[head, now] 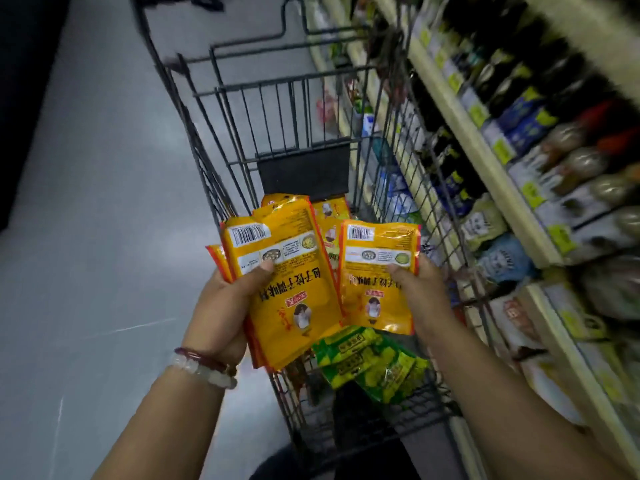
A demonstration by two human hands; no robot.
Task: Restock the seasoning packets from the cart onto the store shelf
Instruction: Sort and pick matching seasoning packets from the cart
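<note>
My left hand (pixel 225 306) grips a fanned stack of orange-yellow seasoning packets (pixel 287 271) above the wire cart (pixel 294 109), thumb pressed on the front one. My right hand (pixel 422 292) holds a single orange-yellow packet (pixel 379 275) beside that stack, thumb on its face. Both are held with the barcodes up. More orange packets (pixel 334 216) lie behind them in the cart. Green packets (pixel 370 362) lie in the cart below my hands. The store shelf (pixel 491 174) runs along the right.
The shelf's tiers are crowded with blurred bottles, jars and bagged goods behind yellow price tags. A black flap (pixel 304 174) hangs at the cart's far end. Grey floor (pixel 86 202) stretches to the left of the cart.
</note>
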